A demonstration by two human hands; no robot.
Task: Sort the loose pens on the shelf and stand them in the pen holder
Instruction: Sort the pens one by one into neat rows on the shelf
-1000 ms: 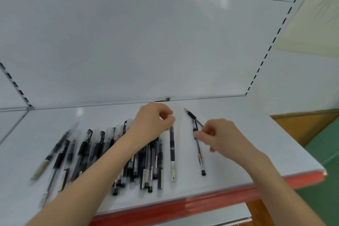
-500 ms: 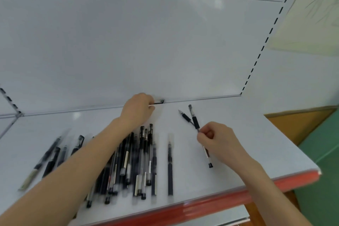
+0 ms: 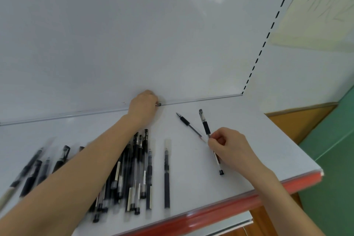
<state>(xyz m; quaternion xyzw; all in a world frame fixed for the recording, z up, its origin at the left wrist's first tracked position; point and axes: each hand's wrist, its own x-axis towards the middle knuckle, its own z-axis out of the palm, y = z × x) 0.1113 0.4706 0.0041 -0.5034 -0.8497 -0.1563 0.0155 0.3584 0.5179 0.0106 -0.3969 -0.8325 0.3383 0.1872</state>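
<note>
Several black pens (image 3: 134,170) lie side by side on the white shelf (image 3: 191,182), partly hidden under my left forearm. One black pen (image 3: 166,178) lies apart to their right. My right hand (image 3: 229,147) pinches a capped black pen (image 3: 206,126) at its middle, its cap pointing away from me. An uncapped pen (image 3: 186,122) lies on the shelf just left of it, its rear end under the held pen. My left hand (image 3: 142,108) is at the shelf's back edge, fingers curled on a small dark object (image 3: 158,104). No pen holder is in view.
The shelf has a red front strip (image 3: 220,209) and a white back panel (image 3: 153,44). A slotted upright (image 3: 268,34) runs along the panel's right side. Past the shelf's right end are a wooden surface (image 3: 298,120) and a green floor (image 3: 335,159).
My left hand moved from the pen pile back to the shelf's rear edge and closed on the small dark object. My right hand lifted and turned its pen more upright.
</note>
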